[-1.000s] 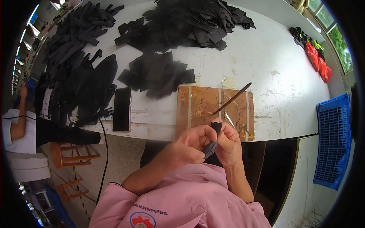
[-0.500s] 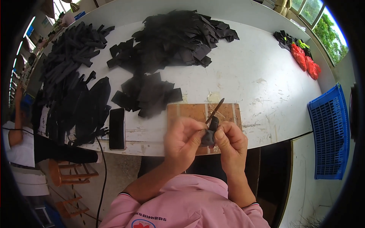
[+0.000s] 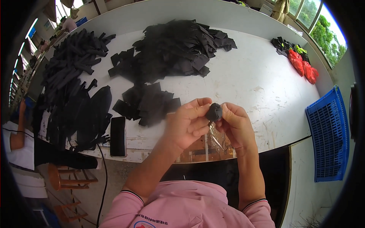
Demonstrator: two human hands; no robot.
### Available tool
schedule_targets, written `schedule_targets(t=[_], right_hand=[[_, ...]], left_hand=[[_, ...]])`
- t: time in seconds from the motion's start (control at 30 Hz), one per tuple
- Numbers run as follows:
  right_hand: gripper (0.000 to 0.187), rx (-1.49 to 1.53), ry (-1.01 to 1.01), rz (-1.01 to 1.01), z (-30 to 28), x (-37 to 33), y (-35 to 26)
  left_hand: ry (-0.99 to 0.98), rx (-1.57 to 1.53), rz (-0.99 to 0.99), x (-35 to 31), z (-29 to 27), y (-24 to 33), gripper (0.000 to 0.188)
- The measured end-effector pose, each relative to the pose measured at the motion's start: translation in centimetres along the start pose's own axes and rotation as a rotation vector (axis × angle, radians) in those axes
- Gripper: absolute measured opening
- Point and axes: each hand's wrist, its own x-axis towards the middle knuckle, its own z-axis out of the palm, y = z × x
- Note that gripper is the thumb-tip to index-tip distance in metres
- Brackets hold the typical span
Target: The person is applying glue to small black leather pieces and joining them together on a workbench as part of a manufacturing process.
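the left fingers (image 3: 200, 111) and right fingers (image 3: 231, 116) pinch the black piece (image 3: 215, 113), which could slip if either grip slackens.

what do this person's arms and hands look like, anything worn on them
The left hand and right hand are bare, with no gloves, and no watch shows. The forearms are uncovered below short pink sleeves with dark trim at the cuffs. The pink shirt bears dark lettering and part of a rounded blue-edged emblem.
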Motion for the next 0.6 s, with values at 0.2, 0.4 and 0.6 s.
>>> schedule_targets(t=[0.2, 0.4, 0.6], right_hand=[[0.025, -0.009, -0.101, -0.033, -0.7, 0.9, 0.6], [0.025, 0.018, -0.133, -0.003, -0.5, 1.0, 0.6], [0.023, -0.058, -0.156, -0.072, -0.1, 1.1, -0.7]], left_hand=[[0.033, -0.027, 0.11, 0.5, -0.7, -0.6, 0.015], [0.055, -0.184, 0.048, -0.2, -0.4, -0.8, 0.019], [0.194, 0.776, 0.458, -1.4, 4.0, -1.5, 0.028]])
